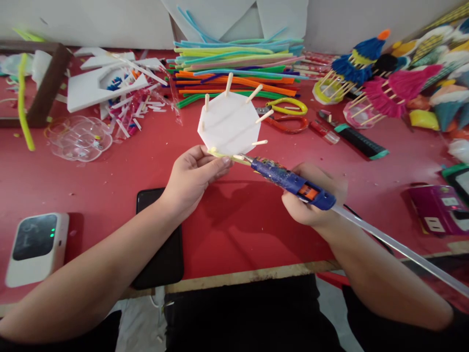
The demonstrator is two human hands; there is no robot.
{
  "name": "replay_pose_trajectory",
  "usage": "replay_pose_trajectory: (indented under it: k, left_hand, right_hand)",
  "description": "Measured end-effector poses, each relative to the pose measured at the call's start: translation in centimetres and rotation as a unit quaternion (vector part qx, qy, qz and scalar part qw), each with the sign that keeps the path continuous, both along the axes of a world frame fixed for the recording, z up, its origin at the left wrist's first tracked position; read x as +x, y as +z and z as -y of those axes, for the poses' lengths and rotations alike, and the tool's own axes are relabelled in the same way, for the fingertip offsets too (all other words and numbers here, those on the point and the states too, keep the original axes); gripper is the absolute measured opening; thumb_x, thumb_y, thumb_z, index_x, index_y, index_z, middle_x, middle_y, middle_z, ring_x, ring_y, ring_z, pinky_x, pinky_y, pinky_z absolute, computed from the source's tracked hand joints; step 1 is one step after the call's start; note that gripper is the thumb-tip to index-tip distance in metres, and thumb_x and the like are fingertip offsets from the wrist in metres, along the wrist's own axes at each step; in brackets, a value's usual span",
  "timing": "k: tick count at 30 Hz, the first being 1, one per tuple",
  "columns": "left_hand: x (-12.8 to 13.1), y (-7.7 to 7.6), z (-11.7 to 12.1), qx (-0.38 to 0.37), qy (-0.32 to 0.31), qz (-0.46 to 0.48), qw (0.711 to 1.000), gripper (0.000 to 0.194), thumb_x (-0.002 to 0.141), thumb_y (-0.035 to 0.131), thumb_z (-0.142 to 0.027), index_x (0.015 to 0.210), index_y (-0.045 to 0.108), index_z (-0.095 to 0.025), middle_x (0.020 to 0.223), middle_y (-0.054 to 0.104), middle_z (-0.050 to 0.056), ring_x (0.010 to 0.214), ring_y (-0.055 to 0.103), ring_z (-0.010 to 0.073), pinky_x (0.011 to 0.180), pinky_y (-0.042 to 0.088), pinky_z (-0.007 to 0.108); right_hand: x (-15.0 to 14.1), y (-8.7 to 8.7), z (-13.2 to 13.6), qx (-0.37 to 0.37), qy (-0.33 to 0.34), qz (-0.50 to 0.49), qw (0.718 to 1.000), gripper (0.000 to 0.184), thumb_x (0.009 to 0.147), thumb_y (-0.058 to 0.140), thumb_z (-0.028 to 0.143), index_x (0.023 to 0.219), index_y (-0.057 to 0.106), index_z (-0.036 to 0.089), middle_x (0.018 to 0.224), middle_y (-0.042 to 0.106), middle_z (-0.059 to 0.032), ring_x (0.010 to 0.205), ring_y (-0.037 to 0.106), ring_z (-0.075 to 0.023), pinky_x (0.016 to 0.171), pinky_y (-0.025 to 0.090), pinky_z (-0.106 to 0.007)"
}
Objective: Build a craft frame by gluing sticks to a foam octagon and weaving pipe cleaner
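My left hand (200, 173) pinches the near edge of a white octagonal board (230, 122), which it holds up above the red table. Several short wooden sticks (254, 94) stand up around the board's rim. Along its near edge runs a pale yellow-green pipe cleaner (238, 159), close to my left fingertips. My right hand (311, 195), slightly blurred, is wrapped round a blue hot glue gun (282, 177) with a long clear glue stick (399, 244) coming out of its back. The gun's nozzle is at the near edge of the board, beside one of the sticks; whether it touches is unclear.
Bundles of coloured pipe cleaners (238, 73) lie behind the board. Scissors (289, 122) and a utility knife (361, 142) rest at the right, below small stick-and-fluff models (395, 93). A black phone (161, 264) lies under my left forearm. A purple power box (436, 208) stands far right.
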State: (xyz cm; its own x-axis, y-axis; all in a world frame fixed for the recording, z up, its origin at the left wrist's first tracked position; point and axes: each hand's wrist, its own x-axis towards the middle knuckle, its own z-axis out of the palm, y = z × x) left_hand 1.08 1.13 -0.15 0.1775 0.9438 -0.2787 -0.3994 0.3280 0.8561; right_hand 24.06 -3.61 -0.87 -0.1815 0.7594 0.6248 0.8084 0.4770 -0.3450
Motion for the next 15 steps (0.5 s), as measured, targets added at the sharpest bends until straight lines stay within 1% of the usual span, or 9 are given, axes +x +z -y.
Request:
replay_pose_trajectory:
  k: [5,10,15]
  left_hand:
    - [-0.09,-0.11,-0.07,0.001,0.003,-0.004,1.0,0.024,0.068,0.089,-0.016,0.085,0.073,-0.016,0.084,0.078,0.001,0.076,0.072,0.0088,0.074,0.058,0.018]
    - [-0.03,-0.02,-0.07,0.0,0.012,-0.024,1.0,0.025,0.066,0.089,-0.019,0.083,0.071,-0.017,0.084,0.077,0.002,0.078,0.072,0.0112,0.078,0.059,0.022]
    - [-0.04,-0.05,-0.02,-0.002,0.016,-0.03,0.999,0.025,0.065,0.089,-0.02,0.081,0.069,-0.017,0.082,0.076,0.002,0.078,0.072,0.0118,0.079,0.059,0.023]
  right_hand:
    - [0.04,0.13,-0.13,0.009,-0.006,-0.003,1.0,0.015,0.066,0.053,0.021,0.068,0.04,0.026,0.054,0.044,0.0036,0.047,0.042,-0.013,0.044,0.036,-0.027]
    - [0.17,0.26,-0.14,-0.016,-0.031,0.001,0.999,0.016,0.066,0.052,0.024,0.066,0.036,0.027,0.053,0.044,0.0022,0.047,0.04,-0.0143,0.044,0.037,-0.03]
    - [0.23,0.44,-0.18,-0.011,-0.036,-0.001,0.999,0.016,0.066,0.051,0.022,0.066,0.035,0.027,0.052,0.041,0.0028,0.046,0.038,-0.0135,0.043,0.035,-0.03]
